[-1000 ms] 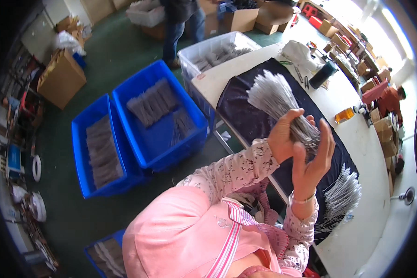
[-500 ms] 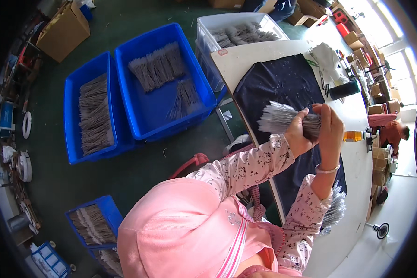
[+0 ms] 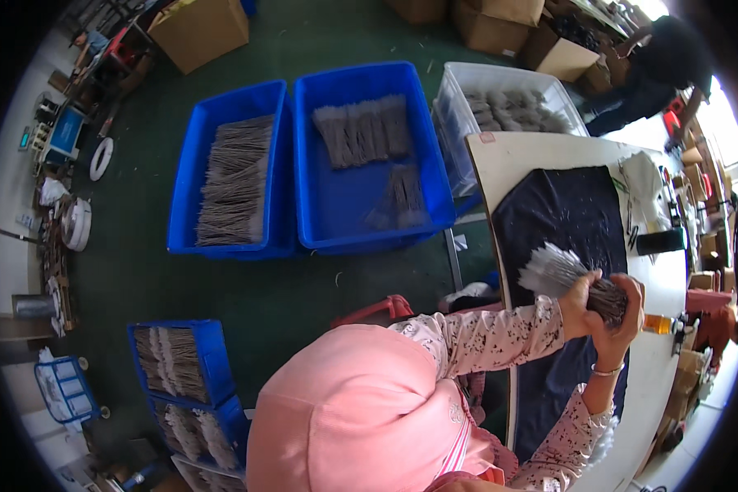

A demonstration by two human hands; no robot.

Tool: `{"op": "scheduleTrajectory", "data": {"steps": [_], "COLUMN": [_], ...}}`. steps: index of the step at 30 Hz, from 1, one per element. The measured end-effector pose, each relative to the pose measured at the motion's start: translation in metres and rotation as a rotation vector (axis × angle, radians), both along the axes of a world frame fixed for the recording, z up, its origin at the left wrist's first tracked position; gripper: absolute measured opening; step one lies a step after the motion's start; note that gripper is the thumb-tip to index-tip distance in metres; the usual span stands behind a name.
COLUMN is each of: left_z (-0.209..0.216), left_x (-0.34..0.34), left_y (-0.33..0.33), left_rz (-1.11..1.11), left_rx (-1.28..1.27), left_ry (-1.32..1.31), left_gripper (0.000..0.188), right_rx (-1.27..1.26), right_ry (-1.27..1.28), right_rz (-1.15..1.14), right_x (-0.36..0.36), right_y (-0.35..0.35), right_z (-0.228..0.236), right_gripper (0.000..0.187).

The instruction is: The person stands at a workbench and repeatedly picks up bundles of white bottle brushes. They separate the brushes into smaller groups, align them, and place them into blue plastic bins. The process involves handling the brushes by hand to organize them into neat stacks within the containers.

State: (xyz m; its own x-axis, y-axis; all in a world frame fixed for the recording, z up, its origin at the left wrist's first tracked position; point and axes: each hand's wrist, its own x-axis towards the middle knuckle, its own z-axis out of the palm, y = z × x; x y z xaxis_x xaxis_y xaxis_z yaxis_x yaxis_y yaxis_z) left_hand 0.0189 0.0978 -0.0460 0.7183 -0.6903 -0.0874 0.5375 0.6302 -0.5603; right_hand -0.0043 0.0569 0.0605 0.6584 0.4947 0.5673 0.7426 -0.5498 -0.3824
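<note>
Head view, left hand: the left hand (image 3: pixel 579 308) is wrapped around the middle of a bundle of thin grey wires (image 3: pixel 562 272) with whitish tips.
Right hand: the right hand (image 3: pixel 626 316) is curved round the bundle's bare wire end, its fingers close against the wires.
Bundle: tilted above the dark cloth (image 3: pixel 553 205), whitish tips pointing toward the table's far left corner; whether it touches the cloth cannot be told.
White table (image 3: pixel 660 373): the cloth covers much of its top, running down near the left edge and leaving a pale strip at the far left corner.
Near end: another whitish bundle (image 3: pixel 605 449), mostly hidden behind the right sleeve (image 3: pixel 567 439).
Right side of table: pale crumpled material (image 3: pixel 645 193) toward the far right corner, then a dark cylinder (image 3: pixel 662 241) lying on its side, then an amber bottle (image 3: pixel 658 325) nearer.
Clear bin (image 3: pixel 459 123): just beyond the far left corner, grey bundles inside.
Right blue bin (image 3: pixel 344 201): a row of bundles toward its far edge, a smaller group by its near right corner.
Left blue bin (image 3: pixel 190 176): wires stacked along its length.
Blue crates (image 3: pixel 215 348): lower left, filled with more bundles.
Green floor (image 3: pixel 152 287): cardboard box (image 3: pixel 198 34) beyond the left blue bin.
Co-worker (image 3: pixel 668 61): a person in dark clothing, past the table's far edge.
</note>
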Motion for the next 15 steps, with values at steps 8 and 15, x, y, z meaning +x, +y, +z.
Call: {"op": "scheduleTrajectory", "data": {"steps": [8,15], "left_z": [0.012,-0.001], "left_x": [-0.002,-0.040], "left_y": [0.024,0.103], "left_rz": [-0.076,-0.243], "left_rx": [0.229,0.899], "left_ry": [-0.144,-0.714], "left_gripper": [0.057,0.073], "right_rx": [0.123,0.138], "right_ry": [-0.283,-0.253], "right_rz": [-0.240,-0.271], "right_x": [0.037,0.043], "right_y": [-0.008,-0.011], "right_z": [-0.040,-0.046], "right_gripper": [0.011,0.009]}}
